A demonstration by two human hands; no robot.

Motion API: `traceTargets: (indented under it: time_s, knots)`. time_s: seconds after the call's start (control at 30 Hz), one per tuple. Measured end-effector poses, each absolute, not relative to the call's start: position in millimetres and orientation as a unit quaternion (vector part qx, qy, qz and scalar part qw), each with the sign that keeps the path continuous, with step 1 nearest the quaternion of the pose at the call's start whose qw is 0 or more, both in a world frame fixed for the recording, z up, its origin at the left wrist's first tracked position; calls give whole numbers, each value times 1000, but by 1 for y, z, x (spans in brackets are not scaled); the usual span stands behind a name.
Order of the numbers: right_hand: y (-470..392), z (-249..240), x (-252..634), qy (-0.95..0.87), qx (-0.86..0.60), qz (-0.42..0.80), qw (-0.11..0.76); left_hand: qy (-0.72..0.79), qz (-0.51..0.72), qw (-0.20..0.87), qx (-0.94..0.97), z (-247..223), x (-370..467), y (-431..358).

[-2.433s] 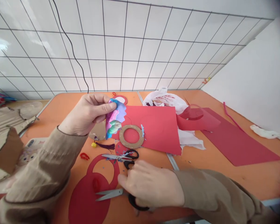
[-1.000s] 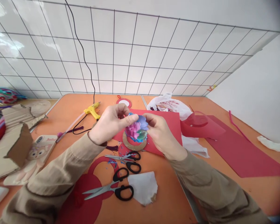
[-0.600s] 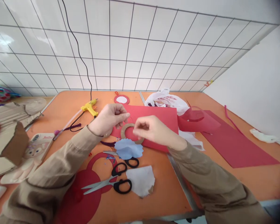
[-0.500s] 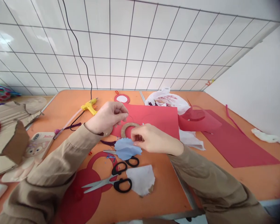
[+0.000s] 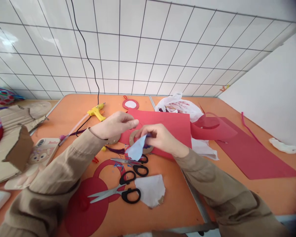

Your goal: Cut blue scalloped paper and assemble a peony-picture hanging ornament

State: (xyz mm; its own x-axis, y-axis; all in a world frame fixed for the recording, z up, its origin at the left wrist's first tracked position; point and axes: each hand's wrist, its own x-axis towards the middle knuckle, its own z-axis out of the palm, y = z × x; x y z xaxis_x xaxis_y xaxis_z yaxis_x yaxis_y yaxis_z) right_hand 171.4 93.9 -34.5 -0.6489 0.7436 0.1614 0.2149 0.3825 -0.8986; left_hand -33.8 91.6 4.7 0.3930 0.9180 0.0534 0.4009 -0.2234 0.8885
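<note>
My right hand (image 5: 160, 136) pinches a scalloped light-blue paper cutout (image 5: 136, 149), which hangs folded and tilted from the fingertips. Just left of it, my left hand (image 5: 118, 125) is closed, thumb against curled fingers; whatever may be between them is too small or hidden. Behind the cutout, a tan ring (image 5: 132, 135) lies partly covered on a red paper sheet (image 5: 180, 126). Below the hands are black-handled scissors (image 5: 141, 170) and, nearer me, a larger open pair (image 5: 130, 196). The larger pair's blades rest over a red paper shape (image 5: 88, 210) with a round body and a ring.
A yellow glue gun (image 5: 96, 112) with a cord lies at back left, near a phone (image 5: 40, 151) and torn cardboard (image 5: 14, 151). A white plastic bag (image 5: 180, 107) and dark red sheet (image 5: 251, 151) are rightward. White paper (image 5: 150, 189) lies in front.
My right hand has picked the blue cutout up off the scissors and turned it, uncovering more of them. My left hand stays nearby, its thumb now more outstretched. The view has shifted slightly.
</note>
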Motion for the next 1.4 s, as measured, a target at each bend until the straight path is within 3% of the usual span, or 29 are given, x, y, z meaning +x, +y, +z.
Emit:
traceTargets:
  time_s: [0.13, 0.27, 0.5, 0.8, 1.03, 1.27, 1.4]
  knots:
    - [99, -27, 176, -575, -376, 601, 408, 411, 297, 655, 560, -1, -31, 93]
    - [101, -23, 176, -538, -387, 611, 433, 385, 297, 712, 507, -6, -26, 94]
    - [102, -25, 180, -605, -367, 578, 407, 421, 360, 667, 499, -16, -22, 97]
    - [104, -27, 179, -645, -382, 535, 391, 440, 333, 629, 547, -1, -30, 94]
    - [110, -11, 151, -636, -374, 553, 388, 530, 343, 485, 605, 24, -57, 94]
    - [132, -25, 101, -699, -377, 501, 345, 636, 249, 372, 628, 22, -88, 98]
    - [135, -32, 85, -708, -374, 500, 330, 646, 250, 396, 603, 20, -93, 98]
